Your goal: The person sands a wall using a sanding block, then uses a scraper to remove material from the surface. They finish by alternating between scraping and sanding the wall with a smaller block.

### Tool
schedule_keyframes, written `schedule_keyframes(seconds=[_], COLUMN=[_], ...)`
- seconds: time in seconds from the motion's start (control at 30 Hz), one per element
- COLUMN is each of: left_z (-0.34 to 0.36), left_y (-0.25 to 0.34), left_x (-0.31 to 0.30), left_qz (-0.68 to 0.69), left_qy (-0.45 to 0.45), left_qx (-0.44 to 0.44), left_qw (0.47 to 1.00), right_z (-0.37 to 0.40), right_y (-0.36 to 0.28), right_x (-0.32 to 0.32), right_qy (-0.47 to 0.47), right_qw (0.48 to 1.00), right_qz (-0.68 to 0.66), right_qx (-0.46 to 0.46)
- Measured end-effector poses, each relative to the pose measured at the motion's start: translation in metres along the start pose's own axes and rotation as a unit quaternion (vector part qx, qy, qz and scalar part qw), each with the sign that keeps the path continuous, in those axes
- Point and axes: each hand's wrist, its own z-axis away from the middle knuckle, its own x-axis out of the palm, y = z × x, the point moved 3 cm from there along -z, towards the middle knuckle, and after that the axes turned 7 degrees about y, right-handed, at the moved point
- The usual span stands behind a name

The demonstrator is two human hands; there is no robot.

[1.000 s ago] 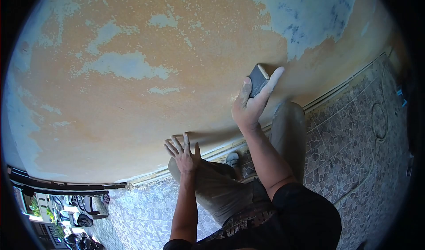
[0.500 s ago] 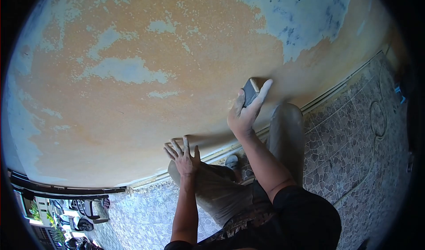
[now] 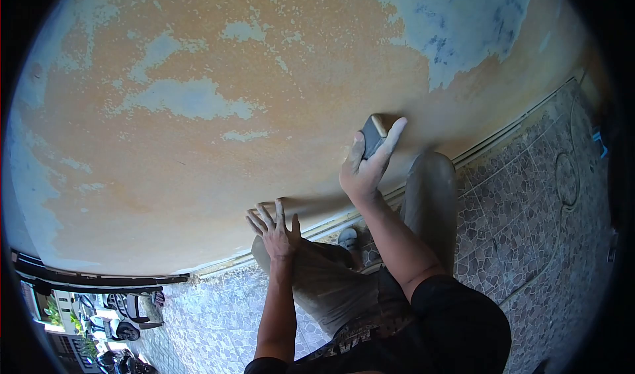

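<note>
The right hand's (image 3: 362,172) grip hides perhaps half the sanding block (image 3: 372,133), including its far face.

no readable text or labels anywhere

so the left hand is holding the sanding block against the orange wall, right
Not quite: the right hand is holding the sanding block against the orange wall. The head view shows the left hand empty, fingers spread, down by the knee.

stone-tile floor (image 3: 522,235) | parked scooters (image 3: 124,316) lower left | green plants (image 3: 51,309) beside them
</note>
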Motion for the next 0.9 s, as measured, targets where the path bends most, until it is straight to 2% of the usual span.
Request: schedule_keyframes(seconds=[0.07, 0.17, 0.27, 0.33, 0.37, 0.43, 0.53, 0.57, 0.6, 0.63, 0.7, 0.8, 0.9], left_z=[0.001, -0.009, -0.002, -0.002, -0.001, 0.001, 0.002, 0.000, 0.000, -0.001, -0.009, 0.001, 0.001], left_y=[0.000, 0.000, 0.001, 0.001, 0.000, -0.001, -0.002, -0.002, 0.000, 0.000, 0.002, 0.001, -0.003], left_x=[-0.002, 0.003, -0.005, -0.006, -0.005, -0.001, 0.002, 0.001, -0.001, -0.003, -0.004, -0.006, 0.000], left_qz=[0.004, 0.011, 0.015, 0.016, 0.016, 0.002, 0.001, 0.002, 0.014, 0.024, 0.015, 0.010, 0.006], left_qy=[-0.004, 0.010, -0.009, -0.022, -0.020, -0.020, -0.013, -0.009, -0.012, -0.014, -0.018, -0.030, -0.015], left_qx=[-0.002, 0.009, -0.001, -0.012, -0.014, -0.011, -0.006, -0.005, -0.008, -0.007, -0.007, -0.009, -0.003], left_qw=[1.000, 1.000, 1.000, 1.000, 1.000, 1.000, 1.000, 1.000, 1.000, 1.000, 1.000, 0.999, 1.000], right_z=[0.060, 0.044, -0.036, -0.082, -0.080, -0.070, 0.020, 0.052, 0.056, 0.056, 0.043, -0.030, -0.051], right_y=[0.032, 0.016, -0.032, -0.063, -0.064, -0.059, -0.002, 0.025, 0.024, 0.025, 0.016, -0.027, -0.042], right_x=[-0.011, -0.017, 0.000, 0.001, 0.002, 0.004, 0.000, -0.007, -0.012, -0.012, -0.013, 0.001, 0.007], right_qy=[-0.089, -0.105, -0.003, -0.039, -0.040, -0.049, -0.029, -0.065, -0.105, -0.102, -0.107, -0.023, 0.010], right_qw=[0.987, 0.989, 0.996, 0.993, 0.993, 0.994, 0.979, 0.974, 0.967, 0.968, 0.981, 0.994, 0.994], right_qz=[0.069, 0.044, 0.015, 0.025, 0.022, 0.001, 0.050, 0.060, 0.072, 0.072, 0.069, 0.015, -0.002], right_qx=[-0.115, -0.099, -0.091, -0.111, -0.113, -0.101, -0.196, -0.208, -0.219, -0.218, -0.148, -0.104, -0.105])
